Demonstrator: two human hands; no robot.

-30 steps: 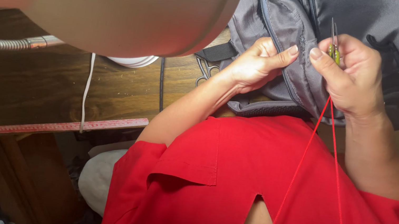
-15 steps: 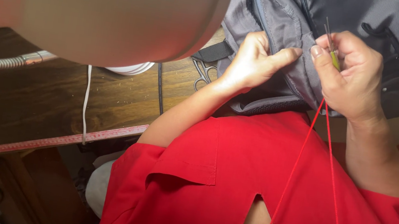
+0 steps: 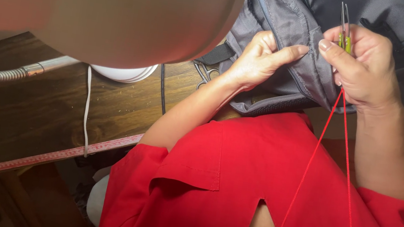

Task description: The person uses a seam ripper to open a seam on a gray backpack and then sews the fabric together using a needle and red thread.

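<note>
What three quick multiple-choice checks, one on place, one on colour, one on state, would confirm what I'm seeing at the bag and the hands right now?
1. Where does the grey bag lie?
A. On the floor under the table
B. At the table edge, above the red garment
C. On top of the lamp

2. What colour is the thread running down from the right hand?
A. Red
B. White
C. Blue

3. What is the left hand doing?
A. Hanging free of everything
B. Holding scissors
C. Pinching a fold of the bag's fabric

Answers: 1 B, the bag sits over the wooden table edge just above the red garment. 2 A, two red strands drop from the right hand, which holds a thin metal tool. 3 C, its fingers press on grey fabric.
</note>
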